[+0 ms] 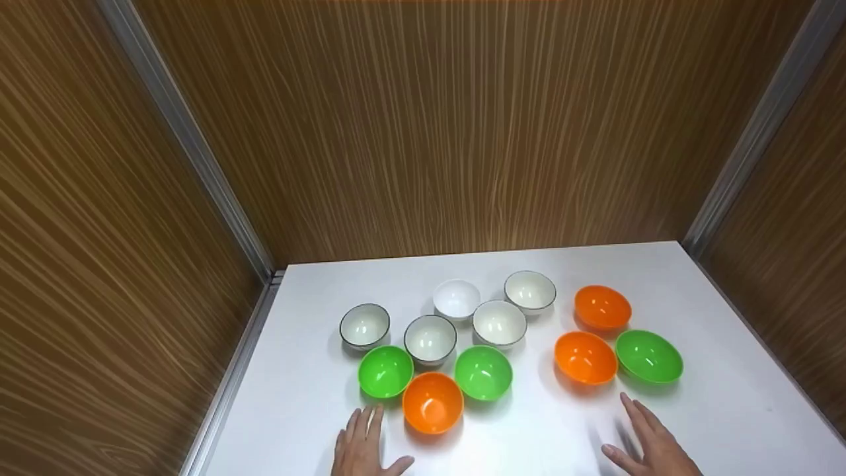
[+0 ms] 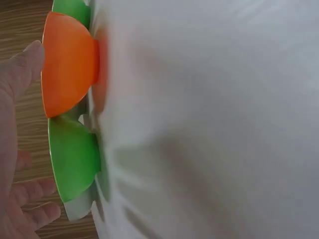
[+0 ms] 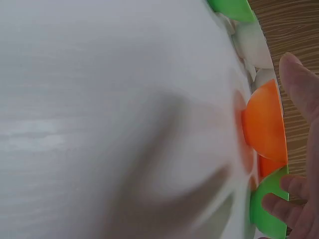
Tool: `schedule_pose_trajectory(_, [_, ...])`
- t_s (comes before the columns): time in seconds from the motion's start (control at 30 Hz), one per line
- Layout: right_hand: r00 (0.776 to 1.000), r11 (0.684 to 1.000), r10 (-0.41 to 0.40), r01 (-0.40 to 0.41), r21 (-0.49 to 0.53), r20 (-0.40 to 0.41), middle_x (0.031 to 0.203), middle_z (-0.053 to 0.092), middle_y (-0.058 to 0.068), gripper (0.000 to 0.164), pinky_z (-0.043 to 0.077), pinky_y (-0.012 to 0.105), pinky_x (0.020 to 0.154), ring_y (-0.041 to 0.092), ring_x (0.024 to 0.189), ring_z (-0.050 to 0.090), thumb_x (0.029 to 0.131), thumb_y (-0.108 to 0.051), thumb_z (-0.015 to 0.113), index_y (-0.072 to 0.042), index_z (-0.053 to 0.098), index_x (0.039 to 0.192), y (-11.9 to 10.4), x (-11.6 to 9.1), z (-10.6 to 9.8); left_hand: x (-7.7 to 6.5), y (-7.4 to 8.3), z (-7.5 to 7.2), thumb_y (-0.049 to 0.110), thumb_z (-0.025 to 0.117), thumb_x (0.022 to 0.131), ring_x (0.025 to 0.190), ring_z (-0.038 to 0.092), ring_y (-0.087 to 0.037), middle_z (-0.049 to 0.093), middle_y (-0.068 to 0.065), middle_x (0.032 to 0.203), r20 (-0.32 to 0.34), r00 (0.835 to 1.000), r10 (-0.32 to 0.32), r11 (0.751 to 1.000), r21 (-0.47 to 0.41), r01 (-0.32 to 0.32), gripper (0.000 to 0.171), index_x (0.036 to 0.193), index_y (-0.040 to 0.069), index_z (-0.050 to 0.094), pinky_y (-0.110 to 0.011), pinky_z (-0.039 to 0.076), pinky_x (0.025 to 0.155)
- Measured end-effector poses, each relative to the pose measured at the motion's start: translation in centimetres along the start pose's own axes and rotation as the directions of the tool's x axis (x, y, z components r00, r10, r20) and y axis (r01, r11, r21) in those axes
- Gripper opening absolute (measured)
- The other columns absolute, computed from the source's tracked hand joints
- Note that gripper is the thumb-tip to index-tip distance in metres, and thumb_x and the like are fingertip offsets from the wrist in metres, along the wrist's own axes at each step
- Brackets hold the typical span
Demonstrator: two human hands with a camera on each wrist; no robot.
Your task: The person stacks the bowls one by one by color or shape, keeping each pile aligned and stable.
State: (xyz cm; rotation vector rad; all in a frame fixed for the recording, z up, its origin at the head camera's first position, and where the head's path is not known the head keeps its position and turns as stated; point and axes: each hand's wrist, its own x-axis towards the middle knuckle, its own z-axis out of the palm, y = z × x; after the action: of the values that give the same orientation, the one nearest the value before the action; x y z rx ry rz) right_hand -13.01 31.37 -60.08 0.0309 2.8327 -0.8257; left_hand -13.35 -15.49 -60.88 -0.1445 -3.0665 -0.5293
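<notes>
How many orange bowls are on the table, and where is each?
3: the near orange bowl by the left hand; the middle orange bowl, left of the rightmost green bowl; the far orange bowl, behind the middle one. None appears hidden.

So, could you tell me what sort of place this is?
Probably a booth or partitioned workstation: striped brown wood-grain panels, with grey metal strips at the corners, stand on three sides of a white table.

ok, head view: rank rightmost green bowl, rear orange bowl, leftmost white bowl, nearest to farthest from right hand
1. Rightmost green bowl: just ahead of the right hand.
2. Rear orange bowl: beyond the green one, slightly left.
3. Leftmost white bowl: far left.
</notes>
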Motion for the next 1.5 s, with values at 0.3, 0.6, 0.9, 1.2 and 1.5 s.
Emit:
schedule_pose_trajectory(0.3, [1.0, 0.995, -0.009, 0.012, 0.098, -0.03, 0.122, 0.056, 0.009, 0.078, 0.049, 0.048, 0.081, 0.025, 0.101, 0.057, 0.077, -0.062, 0.058, -0.014, 0.042, 0.136, -3.5, 1.3, 0.1, 2.9, 3.8, -1.5, 0.063, 0.068, 0.066, 0.12, 0.039, -0.024, 0.042, -0.008, 0.133, -0.275, 0.912, 0.306, 0.945, -0.031, -0.326, 0.096, 0.139, 0.01, 0.035, -0.043, 0.038, 0.098])
schedule_pose_trajectory(0.6, [0.978, 0.949, -0.182, 0.202, 0.243, -0.103, 0.101, 0.064, -0.001, 0.048, 0.05, 0.039, 0.081, 0.015, 0.088, 0.059, 0.086, -0.044, 0.058, -0.015, 0.055, 0.124, -7.2, 4.4, 1.2, 6.7, 9.2, -2.2, 0.077, 0.047, 0.069, 0.126, 0.034, -0.021, 0.036, -0.005, 0.139, -0.121, 0.924, 0.363, 0.927, -0.052, -0.371, 0.098, 0.144, 0.018, 0.026, -0.043, 0.034, 0.102])
schedule_pose_trajectory(0.9, [0.975, 0.938, -0.195, 0.218, 0.268, -0.11, 0.095, 0.064, -0.005, 0.046, 0.048, 0.037, 0.079, 0.013, 0.086, 0.058, 0.088, -0.042, 0.055, -0.012, 0.056, 0.122, -9.4, 7.6, 2.5, 9.7, 10.1, -1.1, 0.077, 0.052, 0.066, 0.13, 0.03, -0.022, 0.032, -0.006, 0.143, 0.048, 0.958, 0.284, 0.956, -0.09, -0.279, 0.102, 0.145, 0.018, 0.024, -0.045, 0.03, 0.103])
schedule_pose_trajectory(1.2, [0.99, 0.927, -0.13, 0.143, 0.346, -0.06, 0.091, 0.064, 0.001, 0.052, 0.051, 0.03, 0.067, 0.013, 0.077, 0.06, 0.089, -0.041, 0.056, -0.002, 0.054, 0.123, -10.6, 9.9, 3.4, 11.2, 11.2, 0.3, 0.072, 0.063, 0.062, 0.13, 0.03, -0.025, 0.03, -0.009, 0.144, 0.114, 0.96, 0.257, 0.963, -0.114, -0.244, 0.105, 0.145, 0.02, 0.024, -0.047, 0.033, 0.101])
schedule_pose_trajectory(1.5, [0.997, 0.858, -0.072, 0.067, 0.51, -0.011, 0.09, 0.064, 0.013, 0.043, 0.054, 0.037, 0.063, 0.027, 0.078, 0.064, 0.092, -0.025, 0.054, 0.005, 0.051, 0.123, -10.9, 11.1, 4.8, 11.9, 12.7, 1.8, 0.069, 0.069, 0.057, 0.131, 0.025, -0.035, 0.025, -0.02, 0.144, 0.116, 0.962, 0.246, 0.969, -0.051, -0.241, 0.112, 0.144, 0.014, 0.026, -0.048, 0.023, 0.107])
